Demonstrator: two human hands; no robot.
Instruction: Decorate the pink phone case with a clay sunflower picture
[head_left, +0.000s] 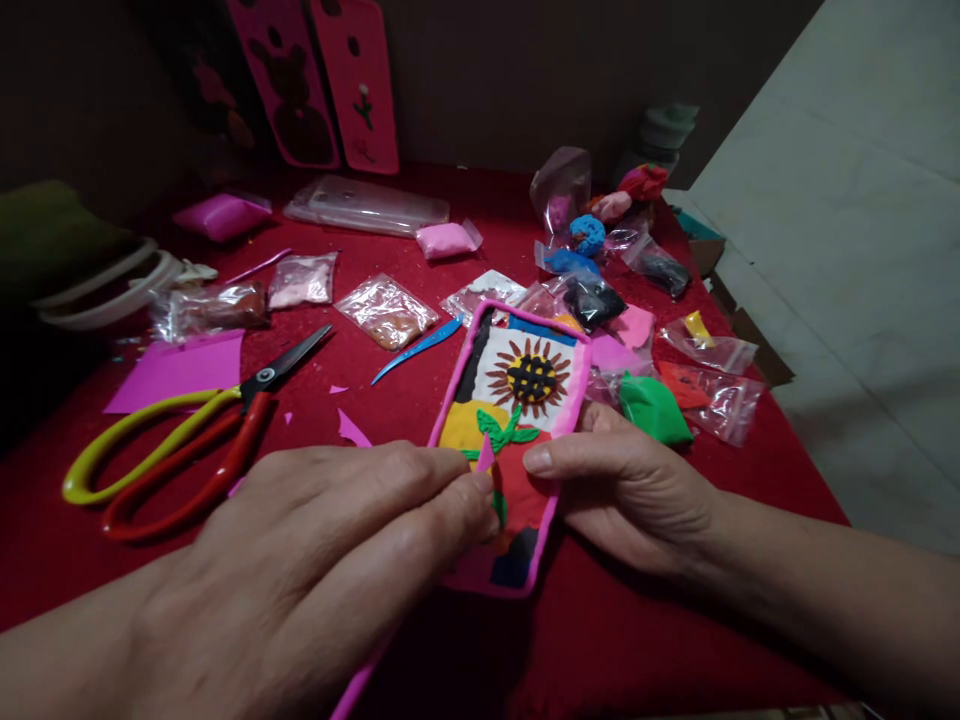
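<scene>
Pink-rimmed patchwork panel (pixel 529 492): brown-rayed flower (pixel 532 378) (black lattice on yellow) against white, leaves (pixel 523 435) green.

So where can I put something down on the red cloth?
A big bare patch of red cloth is at the near side, in front of the right forearm and flower panel. A smaller one lies between that forearm and the green packet. Packets crowd behind and right of the panel; scissors and a pink sheet take up the left.

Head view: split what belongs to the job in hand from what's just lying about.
Belongs, it seems:
pink-edged panel, in the right hand
pink pointed tool, in the left hand

Apparently just lying about:
scissors
blue tool
clear case
pink cases at the back
</scene>
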